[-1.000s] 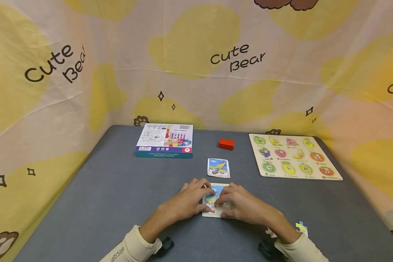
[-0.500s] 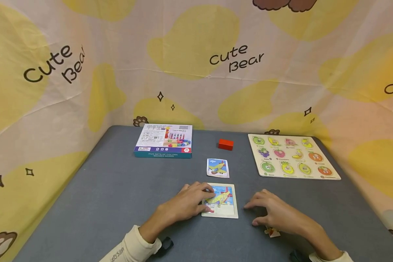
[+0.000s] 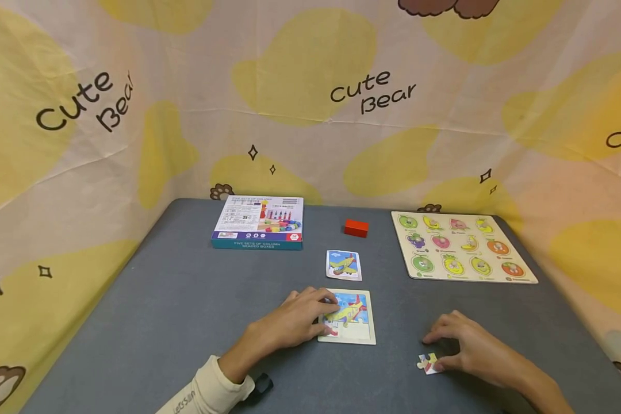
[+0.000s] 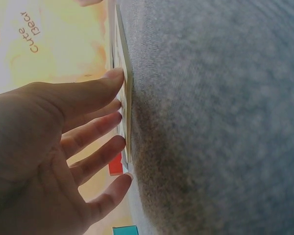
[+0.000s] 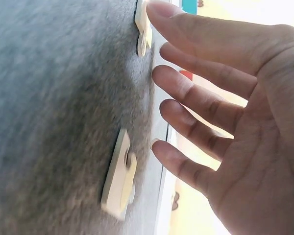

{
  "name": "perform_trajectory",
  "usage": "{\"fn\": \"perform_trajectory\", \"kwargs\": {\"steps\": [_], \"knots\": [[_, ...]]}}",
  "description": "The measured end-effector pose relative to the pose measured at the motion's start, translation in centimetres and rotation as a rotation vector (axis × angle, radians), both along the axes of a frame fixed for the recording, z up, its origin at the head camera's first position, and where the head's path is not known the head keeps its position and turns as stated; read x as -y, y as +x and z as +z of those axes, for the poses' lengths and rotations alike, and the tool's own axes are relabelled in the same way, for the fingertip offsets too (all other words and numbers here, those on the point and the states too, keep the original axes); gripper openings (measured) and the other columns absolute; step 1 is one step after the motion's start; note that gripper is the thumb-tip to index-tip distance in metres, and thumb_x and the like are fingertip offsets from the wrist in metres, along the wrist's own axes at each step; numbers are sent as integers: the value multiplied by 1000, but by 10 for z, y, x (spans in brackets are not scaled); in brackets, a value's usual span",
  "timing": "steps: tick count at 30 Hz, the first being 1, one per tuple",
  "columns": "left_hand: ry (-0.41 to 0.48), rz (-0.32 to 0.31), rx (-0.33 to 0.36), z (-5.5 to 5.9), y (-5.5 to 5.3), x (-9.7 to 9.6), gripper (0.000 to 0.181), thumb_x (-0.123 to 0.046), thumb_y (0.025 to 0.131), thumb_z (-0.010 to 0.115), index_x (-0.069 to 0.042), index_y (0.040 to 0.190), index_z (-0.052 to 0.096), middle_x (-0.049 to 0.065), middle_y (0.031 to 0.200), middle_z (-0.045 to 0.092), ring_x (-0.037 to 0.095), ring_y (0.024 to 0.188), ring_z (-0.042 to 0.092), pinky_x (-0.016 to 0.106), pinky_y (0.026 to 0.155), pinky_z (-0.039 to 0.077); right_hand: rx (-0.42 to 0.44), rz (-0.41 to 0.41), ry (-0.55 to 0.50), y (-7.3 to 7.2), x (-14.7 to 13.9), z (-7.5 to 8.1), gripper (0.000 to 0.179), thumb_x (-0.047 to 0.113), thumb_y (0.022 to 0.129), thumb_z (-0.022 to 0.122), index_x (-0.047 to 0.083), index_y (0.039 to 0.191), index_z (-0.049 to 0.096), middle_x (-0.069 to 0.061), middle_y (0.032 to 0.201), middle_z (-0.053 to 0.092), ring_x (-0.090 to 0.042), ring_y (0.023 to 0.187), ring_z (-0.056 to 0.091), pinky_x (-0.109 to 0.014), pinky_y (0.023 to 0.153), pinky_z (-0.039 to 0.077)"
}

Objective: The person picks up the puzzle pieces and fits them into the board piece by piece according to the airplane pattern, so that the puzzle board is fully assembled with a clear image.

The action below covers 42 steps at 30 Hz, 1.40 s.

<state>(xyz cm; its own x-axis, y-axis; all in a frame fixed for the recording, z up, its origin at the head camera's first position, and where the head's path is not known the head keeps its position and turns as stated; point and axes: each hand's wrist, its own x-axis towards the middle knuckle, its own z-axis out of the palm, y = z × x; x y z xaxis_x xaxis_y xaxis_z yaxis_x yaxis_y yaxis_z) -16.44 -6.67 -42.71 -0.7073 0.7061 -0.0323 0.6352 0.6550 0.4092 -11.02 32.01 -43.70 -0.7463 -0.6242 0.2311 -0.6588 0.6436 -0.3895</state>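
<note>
In the head view a square jigsaw board (image 3: 359, 333) with a partly filled airplane picture lies before me. My left hand (image 3: 295, 316) rests on the board's left side, thumb and fingertips touching it and fingers loosely bent; the left wrist view has these fingers (image 4: 100, 152) along the board's edge. To the right, my right hand (image 3: 473, 348) is low over the table, its thumb at a small jigsaw piece (image 3: 427, 364). The fingers stand apart from the thumb. The right wrist view shows another loose jigsaw piece (image 5: 118, 181) below the fingers; the head view hides it.
An airplane picture card (image 3: 344, 265) lies just beyond the board. Farther back are a red block (image 3: 356, 228), a boxed bead set (image 3: 259, 223) at left and a fruit board (image 3: 466, 247) at right. A patterned cloth (image 3: 290, 115) stands behind the table.
My right hand has left the jigsaw board and moved right to the loose piece, uncovering the airplane picture. The left hand has stayed on the board.
</note>
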Motion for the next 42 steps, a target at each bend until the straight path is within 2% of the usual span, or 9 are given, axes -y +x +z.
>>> {"fn": "perform_trajectory", "kwargs": {"steps": [4,9,21,26,30,34,42], "knots": [[-5,4,20,0,0,0,50,-31,100,75,-17,148,65,-1,149,59,20,135,52,36,93,40,-59,1,5,4,-5,-4,29,34,73,96,33,96,79,20,102,63,-3,98,55,-26,80,45],[-14,1,29,0,-1,0,51,-31,101,75,-17,148,65,-1,149,58,20,135,52,35,93,40,-87,2,3,7,-7,-7,26,32,74,95,33,94,78,21,99,62,-4,96,55,-25,78,45],[-15,7,47,-1,0,0,51,-32,101,74,-18,149,64,-2,150,58,19,136,51,36,95,41,-120,2,5,10,-7,-10,22,35,77,94,32,91,78,23,95,60,-2,92,54,-18,78,41],[-10,8,43,-1,0,0,50,-30,101,75,-17,149,64,-2,150,58,19,136,51,37,96,41,-124,-22,7,10,-4,-10,24,37,76,95,33,89,75,24,91,59,0,89,52,-16,75,39],[-10,9,42,-1,0,0,51,-31,101,75,-17,149,64,-1,150,58,20,136,51,37,96,42,-108,-51,24,9,2,-7,24,37,76,95,34,88,74,25,91,58,1,87,50,-19,73,40],[-12,10,44,0,0,0,52,-31,100,75,-17,149,64,-1,150,58,20,135,51,38,96,42,-49,-76,63,5,12,0,20,40,80,93,36,89,75,25,93,58,2,89,49,-23,73,44],[-15,9,45,1,0,0,51,-31,101,75,-17,149,64,-2,151,57,19,136,51,38,97,42,74,-71,114,-13,42,15,16,44,87,87,34,94,77,23,96,59,0,93,49,-29,78,47]]}}
